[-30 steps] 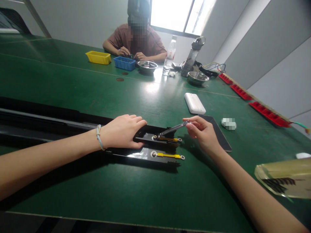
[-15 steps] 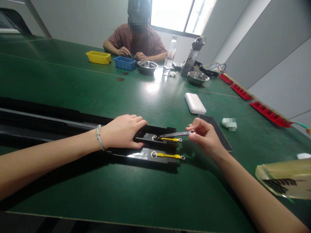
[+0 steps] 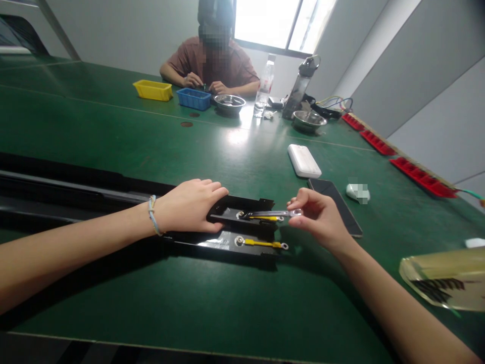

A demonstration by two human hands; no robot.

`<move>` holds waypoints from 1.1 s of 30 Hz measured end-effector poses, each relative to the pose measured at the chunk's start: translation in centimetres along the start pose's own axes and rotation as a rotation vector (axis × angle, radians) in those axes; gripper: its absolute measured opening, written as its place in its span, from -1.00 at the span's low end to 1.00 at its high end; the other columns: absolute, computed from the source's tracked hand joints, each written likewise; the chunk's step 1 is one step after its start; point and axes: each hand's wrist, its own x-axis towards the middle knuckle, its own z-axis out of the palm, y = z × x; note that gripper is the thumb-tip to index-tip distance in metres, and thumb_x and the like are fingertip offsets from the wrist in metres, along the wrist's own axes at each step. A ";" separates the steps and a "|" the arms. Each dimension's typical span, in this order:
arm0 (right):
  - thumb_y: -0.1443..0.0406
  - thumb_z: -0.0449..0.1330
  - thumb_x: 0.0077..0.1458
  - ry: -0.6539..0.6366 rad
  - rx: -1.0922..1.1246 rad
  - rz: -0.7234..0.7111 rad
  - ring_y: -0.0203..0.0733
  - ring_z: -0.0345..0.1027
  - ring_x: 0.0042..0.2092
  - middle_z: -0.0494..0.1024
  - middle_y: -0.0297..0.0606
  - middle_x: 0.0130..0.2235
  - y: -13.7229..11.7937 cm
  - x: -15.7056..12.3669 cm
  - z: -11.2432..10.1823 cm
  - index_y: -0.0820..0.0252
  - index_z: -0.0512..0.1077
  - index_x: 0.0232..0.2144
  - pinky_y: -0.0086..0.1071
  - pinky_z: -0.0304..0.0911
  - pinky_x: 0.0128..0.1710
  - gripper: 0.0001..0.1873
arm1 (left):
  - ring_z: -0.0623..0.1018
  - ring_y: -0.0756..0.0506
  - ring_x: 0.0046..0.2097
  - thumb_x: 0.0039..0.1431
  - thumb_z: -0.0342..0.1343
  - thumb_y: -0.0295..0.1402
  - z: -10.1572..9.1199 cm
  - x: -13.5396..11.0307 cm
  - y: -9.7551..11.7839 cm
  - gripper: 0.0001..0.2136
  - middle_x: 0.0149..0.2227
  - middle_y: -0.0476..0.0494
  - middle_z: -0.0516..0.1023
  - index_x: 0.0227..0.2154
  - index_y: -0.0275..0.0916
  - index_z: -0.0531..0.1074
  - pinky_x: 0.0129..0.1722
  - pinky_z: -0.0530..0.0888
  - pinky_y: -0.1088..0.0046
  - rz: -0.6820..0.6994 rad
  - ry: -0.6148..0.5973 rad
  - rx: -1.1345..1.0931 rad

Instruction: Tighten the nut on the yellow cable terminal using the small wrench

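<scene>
My left hand (image 3: 191, 205) lies flat on the end of a long black rail (image 3: 212, 242) that runs left across the green table (image 3: 189, 303). Two yellow lugged wires are bolted to the rail's end; the near one (image 3: 261, 244) is in plain sight. My right hand (image 3: 318, 220) grips the ring end of a small silver wrench (image 3: 271, 214). The wrench lies nearly level over the far yellow wire, its other end on the far bolt (image 3: 241, 215).
A white power bank (image 3: 303, 161), a dark phone (image 3: 335, 205) and a white mouse (image 3: 358, 192) lie right of my hands. A clear bag (image 3: 443, 278) sits at the right edge. Across the table a person works by yellow (image 3: 152, 90) and blue (image 3: 194, 98) bins, steel bowls and bottles.
My right hand has swung the wrench handle toward me about the far bolt, from angled away to nearly level. My left hand has stayed on the rail.
</scene>
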 end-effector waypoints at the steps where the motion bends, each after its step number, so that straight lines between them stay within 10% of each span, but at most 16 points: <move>1: 0.16 0.45 -0.33 0.009 0.000 0.013 -0.36 0.13 -0.57 0.34 -0.41 -0.60 0.0 0.1 -0.2 0.16 0.37 -0.60 -0.45 0.05 -0.59 -0.65 | 0.46 -0.16 -0.25 0.00 0.06 -0.03 0.0 0.0 0.0 -0.51 -0.25 -0.16 0.47 -0.08 -0.27 0.32 -0.24 0.39 0.31 0.000 -0.001 0.001; 22: 0.22 0.38 -0.17 0.251 0.103 0.118 -0.34 0.29 -0.53 0.46 -0.39 -0.56 1.9 1.3 -0.2 0.14 0.54 -0.35 -0.48 0.11 -0.61 -0.75 | 0.47 -0.18 -0.23 0.02 0.04 -0.02 -0.1 0.0 0.1 -0.49 -0.23 -0.18 0.47 -0.07 -0.29 0.33 -0.22 0.40 0.29 -0.008 -0.009 -0.001; 33: 0.25 0.40 -0.19 0.151 0.212 0.174 -0.30 0.42 -0.45 0.54 -0.34 -0.50 1.0 0.9 -0.8 0.14 0.54 -0.35 -0.46 0.25 -0.49 -0.74 | 0.47 -0.17 -0.23 0.00 0.06 -0.02 -0.1 0.0 0.1 -0.50 -0.24 -0.15 0.46 -0.08 -0.27 0.33 -0.23 0.40 0.31 -0.008 0.002 0.006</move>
